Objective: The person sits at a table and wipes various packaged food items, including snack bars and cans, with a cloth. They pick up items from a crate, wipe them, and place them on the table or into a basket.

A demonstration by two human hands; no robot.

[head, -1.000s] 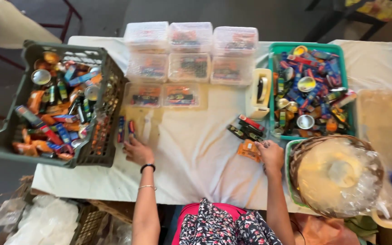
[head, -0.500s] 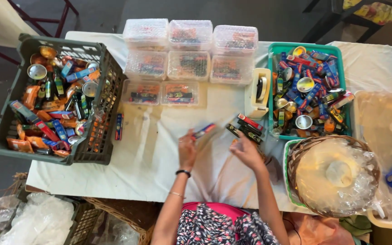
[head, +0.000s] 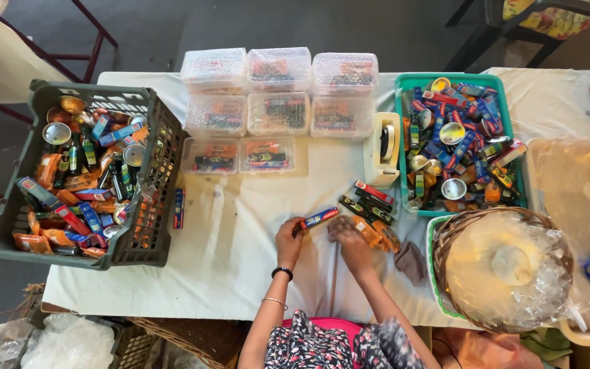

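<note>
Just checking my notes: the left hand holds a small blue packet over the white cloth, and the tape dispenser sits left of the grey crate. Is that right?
Not quite. In the head view the left hand does hold the blue packet over the white cloth, but the tape dispenser sits far right of the grey crate, against the green tray.

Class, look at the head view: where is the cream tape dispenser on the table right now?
The cream tape dispenser stands right of centre on the white-clothed table, against the left wall of the green plastic tray, just right of the clear plastic boxes.
</note>
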